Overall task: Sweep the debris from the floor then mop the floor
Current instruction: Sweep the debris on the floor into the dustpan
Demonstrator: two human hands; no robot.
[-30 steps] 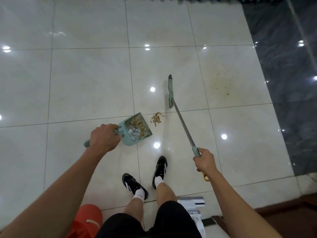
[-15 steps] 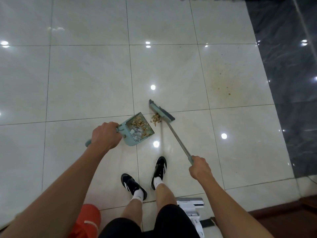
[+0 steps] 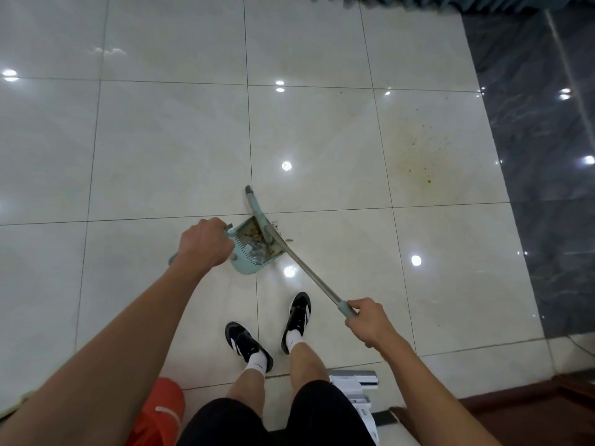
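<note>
Head view, only 1 camera. Left hand grips the teal dustpan by its handle, pan mouth resting on the tile floor. Right hand is wrapped round the grip of the broom; broom head sits right at the pan's mouth. Debris mostly lies inside the pan; a few crumbs lie just outside the lip. Orange-brown stain speckles sit well apart on the tile to the right. Sweeping looks nearly finished; stray bits and the stain are left. Mopping not begun. White gear behind the feet, possibly the mop, hard to tell.
</note>
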